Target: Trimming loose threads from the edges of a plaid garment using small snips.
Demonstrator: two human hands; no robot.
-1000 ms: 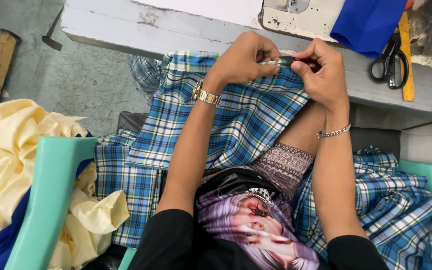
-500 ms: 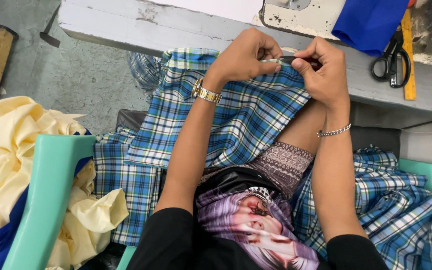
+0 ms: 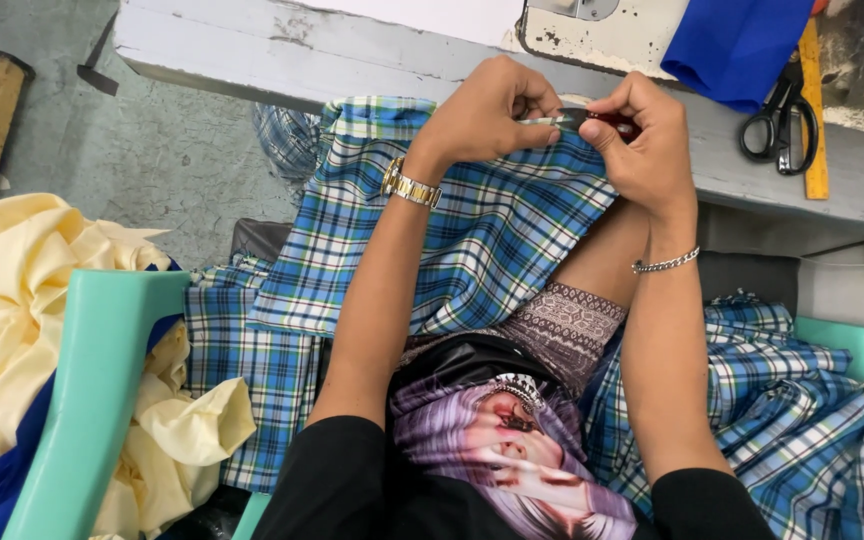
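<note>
A blue, white and green plaid cloth (image 3: pixel 472 235) drapes from my lap up to the table edge. My left hand (image 3: pixel 487 110), with a gold watch on the wrist, pinches the cloth's top edge. My right hand (image 3: pixel 642 135), wearing a silver bracelet, grips a small dark red-handled tool (image 3: pixel 602 120) against that same edge, right beside the left hand's fingers. The tool's tip is hidden between the fingers.
Black scissors (image 3: pixel 777 120) and a yellow ruler (image 3: pixel 814 110) lie on the grey table (image 3: pixel 252 50) at right, near blue fabric (image 3: pixel 737 40) and a sewing machine base (image 3: pixel 592 30). Pale yellow cloth (image 3: pixel 22 300) piles over a teal chair (image 3: pixel 92 400) at left.
Both hands stay together at the cloth's edge; the view has shifted only slightly.
</note>
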